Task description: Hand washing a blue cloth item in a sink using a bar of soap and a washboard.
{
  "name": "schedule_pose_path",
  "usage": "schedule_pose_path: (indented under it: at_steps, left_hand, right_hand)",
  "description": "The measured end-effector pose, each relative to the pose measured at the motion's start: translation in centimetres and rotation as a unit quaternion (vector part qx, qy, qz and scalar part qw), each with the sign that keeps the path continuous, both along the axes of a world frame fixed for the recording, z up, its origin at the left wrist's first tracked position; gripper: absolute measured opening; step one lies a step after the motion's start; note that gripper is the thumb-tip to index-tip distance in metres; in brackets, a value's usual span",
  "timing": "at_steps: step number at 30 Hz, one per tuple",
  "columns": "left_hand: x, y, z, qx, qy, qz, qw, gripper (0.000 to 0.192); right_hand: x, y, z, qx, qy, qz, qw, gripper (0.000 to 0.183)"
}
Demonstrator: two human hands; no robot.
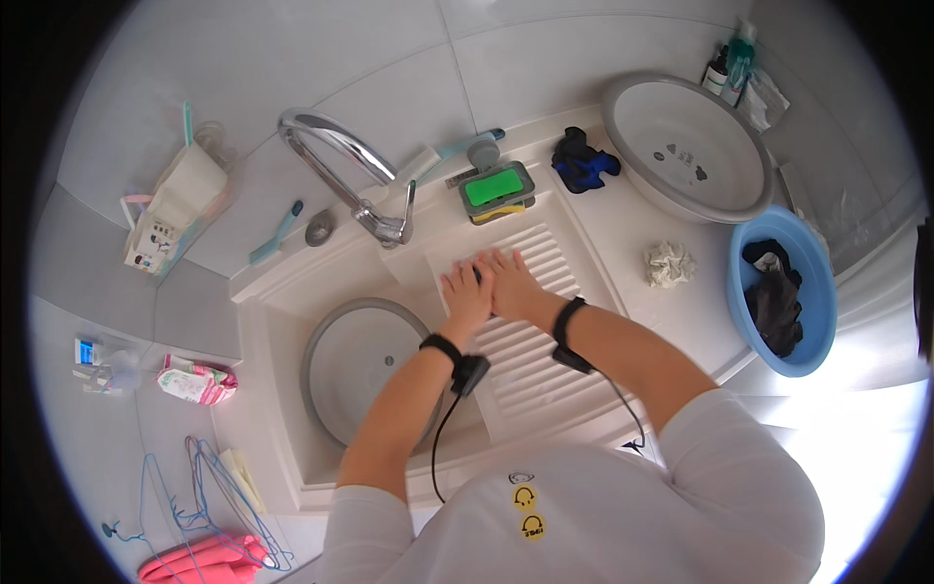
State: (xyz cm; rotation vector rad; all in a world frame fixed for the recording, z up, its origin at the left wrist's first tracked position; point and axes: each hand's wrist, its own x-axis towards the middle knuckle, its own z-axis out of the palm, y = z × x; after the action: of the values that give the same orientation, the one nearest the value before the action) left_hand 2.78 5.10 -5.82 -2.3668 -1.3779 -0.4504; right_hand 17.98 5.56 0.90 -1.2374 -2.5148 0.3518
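My left hand [467, 296] and my right hand [513, 286] lie side by side on the ribbed washboard [529, 376], fingers stretched towards the wall. Between and beneath them is a small dark item [478, 275], probably cloth, that they press against the ribs. Most of it is hidden. Left of the washboard, a round basin [388, 360] with a grey rim sits in the sink [281, 409], partly behind my left forearm. Beyond my fingers, a bright green soap bar [495, 188] rests in a grey soap dish [527, 198] above a yellow sponge [500, 212].
A chrome faucet [387, 226] arches over the sink. On the right counter are a black-and-blue cloth [582, 164], a crumpled whitish cloth [669, 264], a leaning grey-rimmed basin [671, 131] and a blue basin [821, 306] holding dark clothes [773, 303]. Brushes [277, 233] lie along the back ledge.
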Motion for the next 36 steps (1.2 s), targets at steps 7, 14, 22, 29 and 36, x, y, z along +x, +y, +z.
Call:
schedule_pose_path:
  at_steps: [7,14,22,29,36]
  left_hand:
    - [4.4,-7.9,3.9,-0.154,-0.292,-0.006,0.944,0.061]
    - [1.5,1.3,1.5,-0.061,-0.058,-0.011,0.996,0.047]
    - [4.2,-3.2,1.9,-0.057,-0.126,0.030,0.990,0.060]
    - [1.1,-3.6,2.5,-0.111,-0.111,-0.049,0.986,0.064]
    - [3.2,-2.0,1.8,-0.201,-0.229,0.128,0.944,0.071]
  right_hand:
    - [4.1,-4.2,0.3,-0.010,-0.038,0.089,0.995,0.069]
    - [0.9,1.7,-1.1,-0.016,-0.029,-0.025,0.999,0.064]
    - [3.4,0.4,-1.6,0.056,-0.045,0.063,0.995,0.072]
    - [1.6,-1.8,-1.7,-0.025,0.042,0.040,0.998,0.068]
    - [1.7,0.6,-2.2,0.061,0.012,0.046,0.997,0.068]
